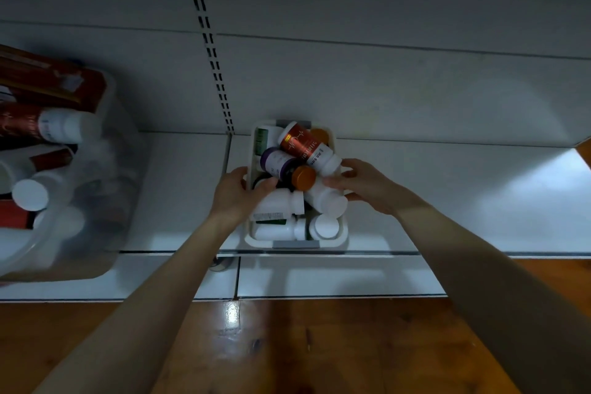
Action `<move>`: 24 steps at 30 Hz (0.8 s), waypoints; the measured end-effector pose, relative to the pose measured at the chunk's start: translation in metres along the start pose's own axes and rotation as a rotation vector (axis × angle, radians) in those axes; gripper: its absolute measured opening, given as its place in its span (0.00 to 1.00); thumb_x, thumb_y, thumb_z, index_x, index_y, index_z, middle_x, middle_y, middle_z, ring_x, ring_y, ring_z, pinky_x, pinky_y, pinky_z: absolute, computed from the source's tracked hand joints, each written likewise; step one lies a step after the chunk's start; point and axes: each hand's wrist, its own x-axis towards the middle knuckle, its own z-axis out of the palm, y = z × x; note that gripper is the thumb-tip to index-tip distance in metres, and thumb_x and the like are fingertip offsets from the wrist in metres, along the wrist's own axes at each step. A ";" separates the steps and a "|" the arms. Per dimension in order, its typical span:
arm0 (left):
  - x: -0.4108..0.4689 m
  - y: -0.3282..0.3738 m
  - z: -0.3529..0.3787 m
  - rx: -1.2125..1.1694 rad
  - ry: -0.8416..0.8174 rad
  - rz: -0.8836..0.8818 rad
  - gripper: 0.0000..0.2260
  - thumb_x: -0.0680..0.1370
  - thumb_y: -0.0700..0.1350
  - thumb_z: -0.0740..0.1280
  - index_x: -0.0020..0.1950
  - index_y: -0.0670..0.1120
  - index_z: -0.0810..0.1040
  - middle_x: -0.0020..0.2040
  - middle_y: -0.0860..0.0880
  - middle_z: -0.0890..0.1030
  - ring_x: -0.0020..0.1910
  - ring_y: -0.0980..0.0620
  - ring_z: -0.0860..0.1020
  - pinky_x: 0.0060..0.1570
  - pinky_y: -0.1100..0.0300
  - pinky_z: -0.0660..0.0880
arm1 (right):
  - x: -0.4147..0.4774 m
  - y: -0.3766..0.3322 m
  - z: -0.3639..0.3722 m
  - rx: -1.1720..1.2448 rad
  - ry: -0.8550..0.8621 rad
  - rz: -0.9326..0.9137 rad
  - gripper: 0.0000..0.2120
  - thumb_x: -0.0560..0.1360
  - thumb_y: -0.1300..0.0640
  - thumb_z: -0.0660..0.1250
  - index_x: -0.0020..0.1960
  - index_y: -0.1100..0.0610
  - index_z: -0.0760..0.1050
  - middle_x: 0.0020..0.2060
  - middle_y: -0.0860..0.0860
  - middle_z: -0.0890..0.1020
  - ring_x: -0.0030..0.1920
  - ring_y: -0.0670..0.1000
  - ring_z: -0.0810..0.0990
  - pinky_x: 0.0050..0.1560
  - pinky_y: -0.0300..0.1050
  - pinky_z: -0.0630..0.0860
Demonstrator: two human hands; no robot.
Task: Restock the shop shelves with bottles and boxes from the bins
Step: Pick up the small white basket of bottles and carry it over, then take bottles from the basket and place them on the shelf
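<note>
White shelf: left hand, right hand curl round white bin sides; red bottle label illegible.

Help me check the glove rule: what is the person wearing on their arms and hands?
Nothing visible. The left hand and right hand are bare of gloves; the left forearm and right forearm show no sleeves, watch or bands within the frame.

Both bare arms stretched forward, left grip and right grip facing each other, fingers curled inward, thumbs on top
</note>
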 end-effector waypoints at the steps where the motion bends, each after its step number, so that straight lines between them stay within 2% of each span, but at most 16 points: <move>1: -0.003 0.002 -0.002 0.037 0.002 -0.001 0.27 0.76 0.53 0.66 0.69 0.39 0.67 0.56 0.48 0.74 0.45 0.54 0.74 0.41 0.70 0.69 | -0.002 -0.002 0.001 -0.029 0.035 0.021 0.30 0.72 0.54 0.69 0.70 0.60 0.62 0.58 0.56 0.76 0.54 0.53 0.77 0.53 0.47 0.77; 3: -0.010 0.001 -0.007 0.140 0.013 0.052 0.32 0.75 0.59 0.64 0.71 0.40 0.64 0.63 0.41 0.71 0.59 0.45 0.72 0.55 0.60 0.69 | -0.008 -0.003 0.004 -0.141 0.145 0.044 0.35 0.73 0.48 0.67 0.73 0.60 0.56 0.62 0.55 0.71 0.56 0.52 0.73 0.54 0.46 0.73; 4: -0.014 0.000 -0.010 0.209 0.024 0.123 0.34 0.73 0.63 0.63 0.70 0.40 0.66 0.63 0.39 0.71 0.61 0.43 0.71 0.58 0.57 0.68 | -0.014 -0.003 0.007 -0.224 0.214 0.033 0.35 0.73 0.45 0.66 0.72 0.59 0.57 0.62 0.55 0.71 0.56 0.51 0.73 0.54 0.45 0.71; 7: -0.024 -0.008 -0.012 0.475 -0.037 0.360 0.34 0.66 0.65 0.61 0.58 0.38 0.77 0.54 0.37 0.78 0.52 0.37 0.76 0.50 0.48 0.73 | -0.035 0.002 0.020 -0.502 0.339 -0.025 0.29 0.72 0.40 0.65 0.64 0.57 0.67 0.53 0.51 0.75 0.49 0.49 0.73 0.47 0.41 0.67; 9: -0.023 -0.015 -0.009 0.594 -0.073 0.392 0.30 0.65 0.63 0.62 0.52 0.39 0.80 0.48 0.37 0.80 0.45 0.36 0.79 0.42 0.45 0.77 | -0.045 0.010 0.031 -0.670 0.340 -0.028 0.27 0.70 0.39 0.67 0.59 0.56 0.69 0.50 0.51 0.75 0.50 0.51 0.74 0.47 0.42 0.68; 12: -0.022 -0.016 -0.008 0.675 -0.154 0.377 0.27 0.64 0.60 0.61 0.47 0.38 0.82 0.43 0.37 0.81 0.40 0.36 0.80 0.39 0.44 0.76 | -0.046 0.021 0.042 -0.752 0.413 -0.055 0.26 0.70 0.43 0.69 0.58 0.60 0.70 0.51 0.54 0.75 0.53 0.54 0.75 0.50 0.44 0.70; 18: -0.036 -0.012 -0.013 0.581 -0.111 0.409 0.27 0.61 0.59 0.67 0.46 0.38 0.80 0.42 0.39 0.80 0.40 0.38 0.79 0.41 0.49 0.75 | -0.061 0.014 0.041 -0.740 0.500 -0.175 0.21 0.70 0.51 0.70 0.56 0.64 0.73 0.50 0.59 0.75 0.49 0.60 0.75 0.43 0.44 0.67; 21: -0.055 0.002 -0.021 0.400 -0.048 0.325 0.25 0.65 0.56 0.70 0.48 0.36 0.77 0.43 0.39 0.79 0.42 0.40 0.77 0.39 0.56 0.71 | -0.082 0.004 0.032 -0.731 0.482 -0.217 0.21 0.69 0.56 0.71 0.58 0.64 0.73 0.50 0.61 0.74 0.46 0.62 0.76 0.42 0.45 0.70; 24: -0.077 0.023 -0.032 0.193 0.040 0.182 0.20 0.70 0.47 0.74 0.53 0.36 0.73 0.46 0.44 0.74 0.44 0.47 0.72 0.36 0.61 0.62 | -0.110 -0.012 0.023 -0.699 0.412 -0.235 0.21 0.70 0.58 0.70 0.61 0.61 0.72 0.54 0.60 0.74 0.50 0.60 0.75 0.44 0.44 0.70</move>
